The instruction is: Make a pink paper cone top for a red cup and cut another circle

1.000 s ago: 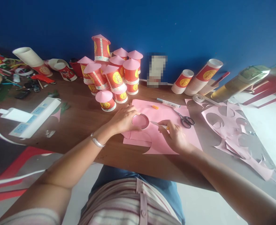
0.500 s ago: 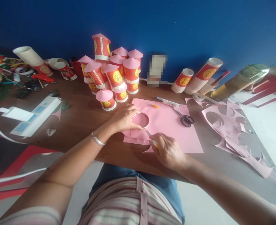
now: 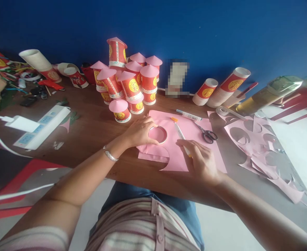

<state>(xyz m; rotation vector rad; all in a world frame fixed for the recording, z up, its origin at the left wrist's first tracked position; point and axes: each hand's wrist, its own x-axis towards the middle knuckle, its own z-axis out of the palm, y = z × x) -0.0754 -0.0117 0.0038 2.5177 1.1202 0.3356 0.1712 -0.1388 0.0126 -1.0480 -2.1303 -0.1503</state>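
Observation:
My left hand (image 3: 140,131) presses a round ring (image 3: 158,134) flat onto a pink paper sheet (image 3: 192,139) on the brown table (image 3: 91,136). Its fingers curl around the ring's left rim. My right hand (image 3: 200,159) grips a white pen (image 3: 180,133), whose tip points away from me just right of the ring. A curved cut-out shows in the sheet's near edge below the ring. Scissors (image 3: 207,134) lie on the sheet to the right.
A stack of red paper cups with pink cone lids (image 3: 128,83) stands behind the sheet. A marker (image 3: 188,114) and orange cap (image 3: 173,119) lie nearby. Pink paper scraps (image 3: 260,146) and cup stacks (image 3: 226,87) sit right; a power strip (image 3: 40,127) and clutter left.
My right hand swung the pen from the ring's right side down to its near rim, then back up and out to the right. My left hand kept holding the ring.

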